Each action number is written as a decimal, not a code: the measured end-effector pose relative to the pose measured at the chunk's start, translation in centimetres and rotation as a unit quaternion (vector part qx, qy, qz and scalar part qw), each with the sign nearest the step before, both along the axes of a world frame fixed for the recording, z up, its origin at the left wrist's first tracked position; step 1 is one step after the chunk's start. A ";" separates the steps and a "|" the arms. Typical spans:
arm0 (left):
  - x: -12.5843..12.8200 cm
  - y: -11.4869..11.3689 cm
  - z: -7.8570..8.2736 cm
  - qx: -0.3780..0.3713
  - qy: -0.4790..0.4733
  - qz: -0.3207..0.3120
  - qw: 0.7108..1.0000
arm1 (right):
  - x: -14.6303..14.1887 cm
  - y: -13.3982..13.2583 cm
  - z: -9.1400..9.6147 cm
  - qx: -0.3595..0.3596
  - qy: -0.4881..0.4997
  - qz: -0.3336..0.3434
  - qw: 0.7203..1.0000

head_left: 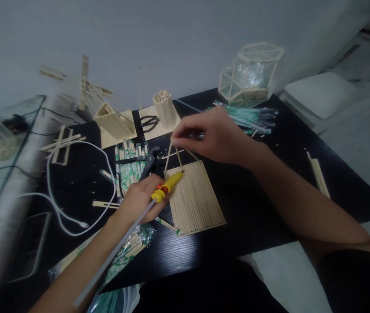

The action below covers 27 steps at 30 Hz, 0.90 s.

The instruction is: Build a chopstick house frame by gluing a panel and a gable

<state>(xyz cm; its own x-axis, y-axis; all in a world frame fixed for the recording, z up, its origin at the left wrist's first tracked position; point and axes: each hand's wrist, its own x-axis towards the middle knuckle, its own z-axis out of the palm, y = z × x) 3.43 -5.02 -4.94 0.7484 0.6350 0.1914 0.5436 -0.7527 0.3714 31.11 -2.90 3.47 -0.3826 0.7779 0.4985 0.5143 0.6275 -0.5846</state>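
Observation:
My left hand (141, 198) is closed around a yellow glue gun (167, 187), whose tip lies over a flat panel of wooden sticks (198, 200). A long translucent glue stick (113, 256) juts from the gun's back along my forearm. Above the panel's far edge, my right hand (201, 132) pinches the top of thin wooden sticks (176, 155) that slant up from the panel and meet in a peak. Black-handled pliers (150, 161) lie just beyond my left hand.
Paper-wrapped chopsticks (129, 171) lie left of the pliers. Stick-built models, including a windmill (85, 84) and a round holder (164, 108), stand at the back, with scissors (149, 123) between. A polyhedral frame (252, 74) stands back right. A white cable (70, 232) loops at left.

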 end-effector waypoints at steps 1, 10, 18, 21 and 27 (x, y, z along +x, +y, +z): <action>-0.1 0.0 -0.1 -0.004 -0.002 -0.002 1.000 | 0.0 0.0 0.0 0.002 -0.002 -0.001 1.000; -0.2 0.0 -0.2 0.005 -0.045 -0.041 0.998 | 0.1 0.0 0.0 -0.006 -0.012 -0.007 1.000; -0.3 0.0 -0.6 0.000 -0.051 -0.033 0.998 | 0.1 -0.2 0.2 -0.017 -0.017 -0.002 1.000; -0.4 0.0 -0.6 -0.004 -0.062 -0.035 0.997 | 0.1 -0.2 0.1 -0.012 -0.018 -0.003 1.000; -0.6 -0.1 0.8 0.012 -0.120 -0.058 0.991 | 0.2 0.0 0.1 -0.015 -0.025 0.002 1.000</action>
<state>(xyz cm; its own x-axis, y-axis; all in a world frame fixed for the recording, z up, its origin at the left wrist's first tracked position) 2.84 -5.12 -4.14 0.7469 0.5409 0.3867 0.3518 -0.8150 0.4605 31.28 -2.93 3.59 -0.4096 0.7908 0.4548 0.5412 0.6120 -0.5767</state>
